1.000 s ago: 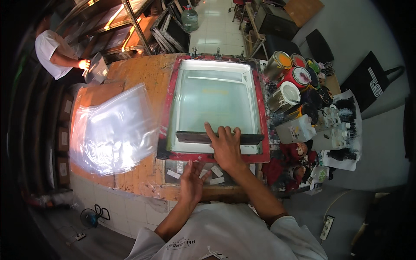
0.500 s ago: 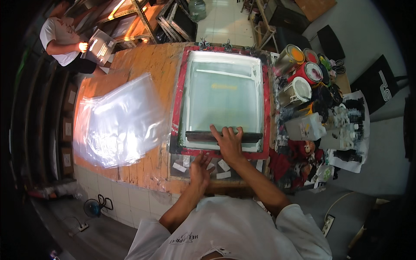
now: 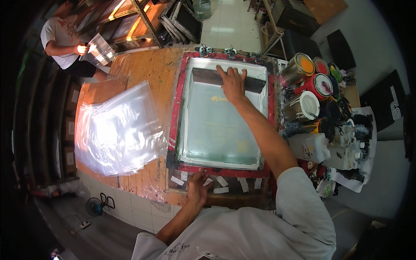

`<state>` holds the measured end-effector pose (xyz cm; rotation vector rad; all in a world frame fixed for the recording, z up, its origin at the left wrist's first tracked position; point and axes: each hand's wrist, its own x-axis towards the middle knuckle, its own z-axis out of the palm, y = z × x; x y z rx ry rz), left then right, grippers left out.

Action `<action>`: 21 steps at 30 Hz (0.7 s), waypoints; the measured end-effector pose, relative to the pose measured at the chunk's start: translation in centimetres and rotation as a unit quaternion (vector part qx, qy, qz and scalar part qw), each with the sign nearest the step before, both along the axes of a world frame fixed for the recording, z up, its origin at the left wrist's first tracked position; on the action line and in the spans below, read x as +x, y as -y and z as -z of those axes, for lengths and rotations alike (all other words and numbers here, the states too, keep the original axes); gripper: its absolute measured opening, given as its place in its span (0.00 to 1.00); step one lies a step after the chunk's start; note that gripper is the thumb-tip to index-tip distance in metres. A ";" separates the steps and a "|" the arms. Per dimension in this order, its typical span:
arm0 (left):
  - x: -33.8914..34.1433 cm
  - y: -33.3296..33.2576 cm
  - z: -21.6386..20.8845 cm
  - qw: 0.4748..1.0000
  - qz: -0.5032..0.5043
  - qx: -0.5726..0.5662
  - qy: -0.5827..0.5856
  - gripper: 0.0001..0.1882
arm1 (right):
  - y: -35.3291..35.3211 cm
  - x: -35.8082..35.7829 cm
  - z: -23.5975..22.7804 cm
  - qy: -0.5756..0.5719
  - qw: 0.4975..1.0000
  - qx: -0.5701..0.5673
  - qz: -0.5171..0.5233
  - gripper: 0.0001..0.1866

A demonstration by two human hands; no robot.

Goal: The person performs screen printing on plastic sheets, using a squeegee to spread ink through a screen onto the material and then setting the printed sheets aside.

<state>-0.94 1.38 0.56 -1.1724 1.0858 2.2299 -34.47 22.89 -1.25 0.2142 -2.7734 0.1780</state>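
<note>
A screen-printing frame with a red border lies on the table, its pale green mesh carrying faint yellow print and white ink along the edges. Across the far end of the mesh stretches a dark squeegee. My right hand grips it near the middle from above, fingers over its top edge and arm reaching across the mesh. At the frame's near edge is my left hand, fingertips touching the red border, thumb apart from the fingers. Hinge clamps hold the frame's far side.
Left of the frame, clear plastic sheets lie piled on the wooden table. Ink cans and plastic bottles crowd the right side. Small white strips lie before the frame. Another person holds a clear sheet at far left.
My right hand has moved the squeegee from the mesh's near end to its far end. My left hand stays by the frame's near edge. The view has shifted slightly.
</note>
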 end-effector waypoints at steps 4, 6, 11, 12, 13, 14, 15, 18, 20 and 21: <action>0.4 0.4 0.4 1.000 -0.005 0.011 0.001 0.20 | -1.2 -1.6 -2.0 0.141 0.989 -0.023 -0.035 0.43; 0.5 0.6 0.5 1.000 -0.005 0.013 -0.002 0.16 | -1.2 1.0 -3.3 0.232 0.968 -0.057 -0.079 0.42; 0.1 1.1 -1.1 1.000 0.002 0.022 -0.012 0.15 | 1.6 15.6 -7.3 0.289 0.944 -0.115 -0.112 0.43; -0.1 1.1 -1.9 0.999 -0.001 0.030 -0.027 0.14 | 2.3 18.6 -8.3 0.270 0.947 -0.126 -0.118 0.43; -0.3 1.2 -2.8 0.999 -0.008 0.034 -0.029 0.13 | 3.0 21.2 -9.4 0.238 0.957 -0.120 -0.114 0.42; -0.5 1.3 -3.9 0.999 -0.018 0.036 -0.025 0.12 | 3.7 23.3 -10.5 0.212 0.964 -0.114 -0.112 0.42; -0.9 1.5 -5.1 0.998 -0.008 0.041 -0.052 0.10 | 4.4 24.7 -11.5 0.154 0.977 -0.100 -0.104 0.41; -2.2 1.6 -8.8 0.989 0.005 0.038 -0.142 0.10 | 5.6 27.3 -14.6 0.044 0.994 -0.061 -0.075 0.40; -3.5 1.8 -11.2 0.964 0.000 0.064 -0.258 0.13 | 5.9 26.7 -17.0 -0.021 0.996 -0.059 -0.068 0.38; -4.3 2.0 -12.3 0.951 0.010 0.070 -0.300 0.14 | 5.7 26.1 -18.6 -0.033 0.996 -0.046 -0.072 0.38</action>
